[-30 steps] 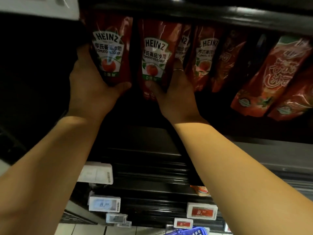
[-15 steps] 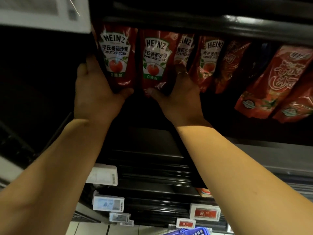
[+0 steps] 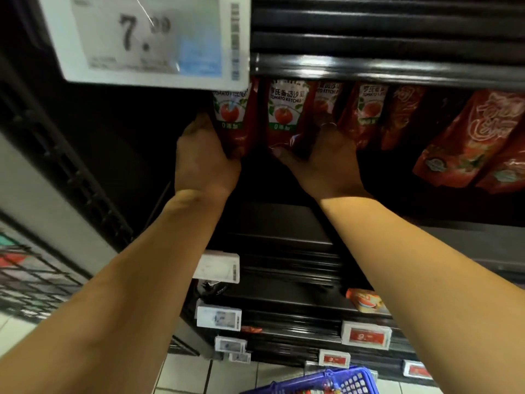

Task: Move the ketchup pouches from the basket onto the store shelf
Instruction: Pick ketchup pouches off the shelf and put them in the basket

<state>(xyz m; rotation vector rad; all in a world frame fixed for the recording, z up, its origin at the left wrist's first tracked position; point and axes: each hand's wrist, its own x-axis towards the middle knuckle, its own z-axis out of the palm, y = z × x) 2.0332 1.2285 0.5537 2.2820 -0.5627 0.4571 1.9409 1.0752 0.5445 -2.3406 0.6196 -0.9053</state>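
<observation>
Both hands are up at the shelf (image 3: 369, 69): the left hand (image 3: 203, 163) grips one ketchup pouch (image 3: 231, 115), the right hand (image 3: 326, 157) another (image 3: 285, 115) — being seated beside those already shelved. The basket (image 3: 326, 383) below likely holds more — contents unclear.

Both hands (image 3: 204, 160) and their ketchup pouches (image 3: 233, 120) deeper under the shelf edge (slightly).

Glossy red film ketchup pouches (image 3: 285, 115); blue plastic basket (image 3: 335, 382); glossy black shelf rail (image 3: 383, 68).

dim, motion-blurred, wide-angle edge warp
</observation>
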